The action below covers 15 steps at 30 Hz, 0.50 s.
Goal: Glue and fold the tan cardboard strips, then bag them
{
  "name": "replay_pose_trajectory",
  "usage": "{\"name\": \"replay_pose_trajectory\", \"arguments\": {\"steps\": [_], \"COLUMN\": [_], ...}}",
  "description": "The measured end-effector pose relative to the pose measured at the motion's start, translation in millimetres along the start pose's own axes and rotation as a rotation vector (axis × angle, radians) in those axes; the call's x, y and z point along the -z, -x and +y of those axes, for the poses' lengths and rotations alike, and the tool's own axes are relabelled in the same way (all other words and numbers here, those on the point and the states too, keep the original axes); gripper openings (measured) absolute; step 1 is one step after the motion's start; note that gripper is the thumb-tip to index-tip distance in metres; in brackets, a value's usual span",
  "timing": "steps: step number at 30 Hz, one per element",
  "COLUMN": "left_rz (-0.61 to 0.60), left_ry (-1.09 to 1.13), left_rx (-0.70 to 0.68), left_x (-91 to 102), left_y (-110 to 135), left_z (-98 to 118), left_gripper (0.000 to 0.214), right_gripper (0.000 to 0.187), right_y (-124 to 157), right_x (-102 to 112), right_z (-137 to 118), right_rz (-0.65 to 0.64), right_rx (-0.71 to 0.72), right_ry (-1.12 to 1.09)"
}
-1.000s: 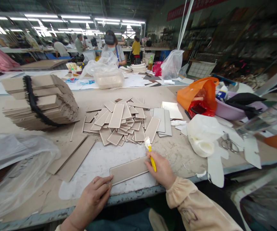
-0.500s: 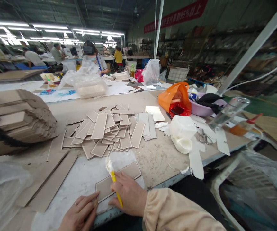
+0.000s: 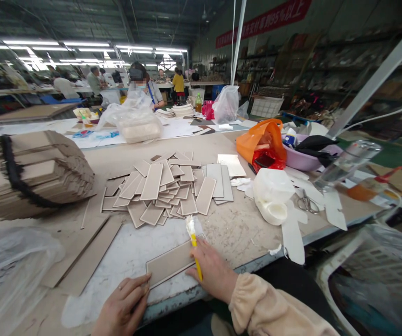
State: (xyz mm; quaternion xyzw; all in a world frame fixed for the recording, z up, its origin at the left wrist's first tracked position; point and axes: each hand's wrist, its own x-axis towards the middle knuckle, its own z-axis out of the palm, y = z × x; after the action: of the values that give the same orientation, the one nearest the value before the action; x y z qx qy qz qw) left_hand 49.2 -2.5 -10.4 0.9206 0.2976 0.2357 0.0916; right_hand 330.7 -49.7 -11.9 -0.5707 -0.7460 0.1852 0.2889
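A long beige cardboard strip (image 3: 169, 265) lies flat near the table's front edge on a white glue-stained patch. My left hand (image 3: 124, 308) rests on its left end, fingers stretched flat on it. My right hand (image 3: 212, 270) presses on the strip's right end and grips a yellow-handled brush (image 3: 194, 243), whose white bristles point up and away from me. Beyond the strip lies a loose heap of several cut cardboard pieces (image 3: 173, 186).
A tied bundle of cardboard strips (image 3: 33, 172) stands at the left, clear plastic bags (image 3: 8, 270) at the near left. At the right lie a roll of white tape (image 3: 274, 205), scissors (image 3: 306, 203), an orange bag (image 3: 262, 142) and a purple bowl (image 3: 302, 161). People work at far tables.
The view swung right and then partly back. Both hands stay on the strip's ends, and the brush stays upright in my right hand.
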Motion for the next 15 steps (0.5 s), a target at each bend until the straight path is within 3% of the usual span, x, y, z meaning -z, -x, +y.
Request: {"name": "replay_pose_trajectory", "arguments": {"steps": [6, 10, 15], "left_rz": [-0.026, -0.043, 0.047], "left_ry": [0.005, 0.016, -0.018], "left_rx": [0.039, 0.080, 0.196], "left_x": [1.2, -0.4, -5.9], "left_y": [2, 8, -3], "left_z": [1, -2, -2], "left_gripper": [0.014, 0.011, 0.025], "right_gripper": [0.037, 0.036, 0.039], "right_y": [2, -1, -5], "right_x": [30, 35, 36], "right_z": [25, 33, 34], "right_rz": [-0.014, -0.019, 0.008], "right_rx": [-0.038, -0.054, -0.049], "right_ry": [-0.067, -0.052, -0.055]}}
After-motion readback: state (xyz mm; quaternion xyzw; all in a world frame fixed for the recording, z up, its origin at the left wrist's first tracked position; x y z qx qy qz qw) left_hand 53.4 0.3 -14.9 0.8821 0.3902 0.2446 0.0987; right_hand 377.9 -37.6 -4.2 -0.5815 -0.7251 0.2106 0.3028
